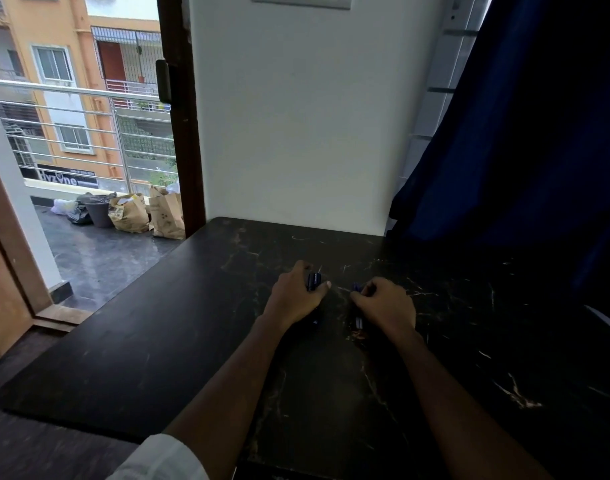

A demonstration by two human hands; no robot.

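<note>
Both of my hands rest on a dark marble-patterned table [158,341]. My left hand [296,296] grips a small bunch of dark blue pens [314,281]; their tips stick out past my fingers and thumb. A little to the right, my right hand [386,304] curls around a second bunch of dark blue pens [358,322], which shows at my fingertips and under my thumb. The two hands lie about a hand's width apart. Most of each bunch is hidden inside the fists.
A white wall [296,116] stands right behind the table. A dark blue curtain [521,133] hangs at the right. At the left an open door leads to a balcony with paper bags [165,213], a bin [99,209] and a metal railing [71,116].
</note>
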